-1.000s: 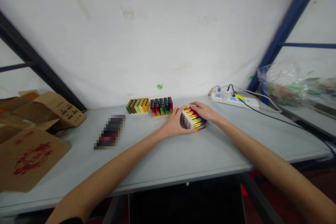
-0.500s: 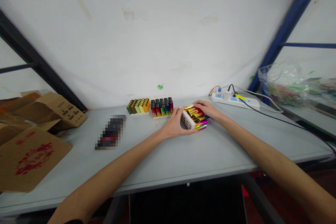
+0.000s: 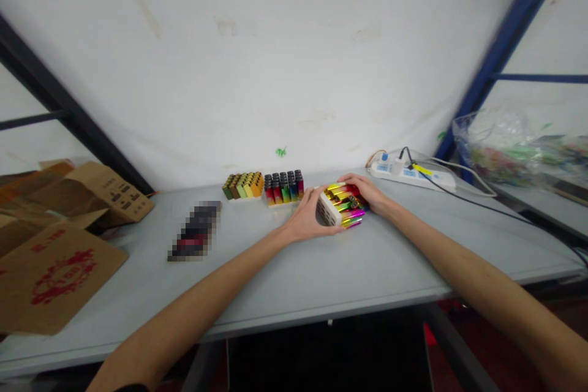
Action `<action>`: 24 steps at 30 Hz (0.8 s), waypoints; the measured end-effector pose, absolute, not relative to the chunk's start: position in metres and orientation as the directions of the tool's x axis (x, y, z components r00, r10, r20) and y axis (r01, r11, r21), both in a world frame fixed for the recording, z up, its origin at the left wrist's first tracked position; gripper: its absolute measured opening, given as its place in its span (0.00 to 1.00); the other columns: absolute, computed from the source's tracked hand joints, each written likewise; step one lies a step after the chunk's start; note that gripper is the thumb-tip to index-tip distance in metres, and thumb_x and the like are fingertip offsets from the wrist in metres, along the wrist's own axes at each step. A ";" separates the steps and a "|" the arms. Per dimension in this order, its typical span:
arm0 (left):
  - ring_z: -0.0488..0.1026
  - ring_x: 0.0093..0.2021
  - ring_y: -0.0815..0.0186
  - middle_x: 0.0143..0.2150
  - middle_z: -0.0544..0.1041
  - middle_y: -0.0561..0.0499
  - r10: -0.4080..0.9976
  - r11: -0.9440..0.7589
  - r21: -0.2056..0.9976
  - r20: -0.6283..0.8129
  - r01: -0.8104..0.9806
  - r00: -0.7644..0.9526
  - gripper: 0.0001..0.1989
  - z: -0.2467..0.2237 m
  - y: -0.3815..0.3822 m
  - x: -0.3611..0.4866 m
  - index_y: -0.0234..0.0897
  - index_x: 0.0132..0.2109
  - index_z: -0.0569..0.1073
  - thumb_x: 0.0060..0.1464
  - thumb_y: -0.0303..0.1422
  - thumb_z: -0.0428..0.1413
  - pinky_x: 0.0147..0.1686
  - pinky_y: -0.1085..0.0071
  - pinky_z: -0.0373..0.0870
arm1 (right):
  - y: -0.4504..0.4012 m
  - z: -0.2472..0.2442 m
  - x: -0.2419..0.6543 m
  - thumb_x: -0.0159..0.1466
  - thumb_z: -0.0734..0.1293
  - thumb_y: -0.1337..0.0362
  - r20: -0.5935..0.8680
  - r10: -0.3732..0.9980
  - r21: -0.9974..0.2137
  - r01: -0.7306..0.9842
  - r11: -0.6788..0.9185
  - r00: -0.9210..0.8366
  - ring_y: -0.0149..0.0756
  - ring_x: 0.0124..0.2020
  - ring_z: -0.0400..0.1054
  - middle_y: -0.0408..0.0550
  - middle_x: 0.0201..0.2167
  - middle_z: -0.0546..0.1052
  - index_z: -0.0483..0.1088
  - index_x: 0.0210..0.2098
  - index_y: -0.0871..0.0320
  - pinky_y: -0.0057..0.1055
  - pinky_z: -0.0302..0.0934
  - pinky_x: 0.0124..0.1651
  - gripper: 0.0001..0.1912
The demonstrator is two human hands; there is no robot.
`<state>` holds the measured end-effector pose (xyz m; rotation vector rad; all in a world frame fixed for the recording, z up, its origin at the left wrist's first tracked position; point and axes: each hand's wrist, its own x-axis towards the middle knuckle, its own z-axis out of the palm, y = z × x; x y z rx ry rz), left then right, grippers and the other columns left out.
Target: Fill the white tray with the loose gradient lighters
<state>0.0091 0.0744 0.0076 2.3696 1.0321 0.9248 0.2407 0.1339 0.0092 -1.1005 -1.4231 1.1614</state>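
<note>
Shiny lighters (image 3: 343,195) in the white tray (image 3: 329,211) spread more unevenly than a second ago: then they lay in tidy, parallel rows, and now several slant apart, with a dark, gold-rimmed end showing among them. The tray lies tipped on the table (image 3: 321,282), right of centre, its holed base turned left, much as before. Left hand (image 3: 304,218) grips it, thumb along the near edge and fingers over the far one, in nearly the same place as earlier. Right hand (image 3: 365,193) has shifted slightly to the right and bends over the far right side of the lighters, touching them; whether it grips any, I cannot tell. Farther left, near the wall, the dark-topped lighters (image 3: 283,188) and the yellow and green lighters (image 3: 243,185) stand unchanged. At far right, the power strip (image 3: 412,175) also stays put.
</note>
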 end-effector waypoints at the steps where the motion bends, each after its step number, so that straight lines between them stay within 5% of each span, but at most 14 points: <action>1: 0.65 0.65 0.50 0.63 0.62 0.42 0.757 -0.646 0.580 0.409 0.496 0.509 0.54 0.008 0.074 0.009 0.42 0.70 0.55 0.43 0.51 0.71 0.68 0.55 0.60 | 0.135 0.008 0.241 0.53 0.67 0.57 0.145 0.981 -0.986 0.062 0.154 -0.127 0.39 0.42 0.73 0.45 0.38 0.81 0.77 0.34 0.56 0.33 0.65 0.49 0.12; 8: 0.64 0.66 0.50 0.64 0.62 0.43 0.772 -0.626 0.598 0.383 0.500 0.507 0.54 0.008 0.074 0.009 0.44 0.71 0.54 0.43 0.51 0.71 0.70 0.54 0.58 | 0.137 0.004 0.245 0.55 0.74 0.48 0.170 0.974 -0.978 0.098 0.186 -0.150 0.35 0.34 0.70 0.42 0.31 0.77 0.75 0.34 0.57 0.31 0.63 0.40 0.19; 17: 0.63 0.66 0.50 0.63 0.62 0.42 0.771 -0.628 0.591 0.384 0.506 0.509 0.54 0.007 0.075 0.009 0.42 0.71 0.55 0.43 0.54 0.70 0.69 0.54 0.60 | 0.143 0.007 0.259 0.51 0.75 0.50 0.195 0.975 -0.973 0.103 0.206 -0.103 0.34 0.33 0.70 0.42 0.31 0.78 0.72 0.34 0.57 0.31 0.63 0.41 0.19; 24: 0.65 0.65 0.50 0.62 0.65 0.42 0.753 -0.651 0.585 0.417 0.483 0.510 0.53 0.009 0.075 0.009 0.42 0.69 0.58 0.42 0.52 0.71 0.69 0.54 0.60 | 0.146 0.006 0.262 0.58 0.71 0.44 0.348 0.904 -0.860 0.299 0.413 -0.247 0.38 0.35 0.72 0.47 0.32 0.81 0.77 0.35 0.58 0.34 0.67 0.43 0.22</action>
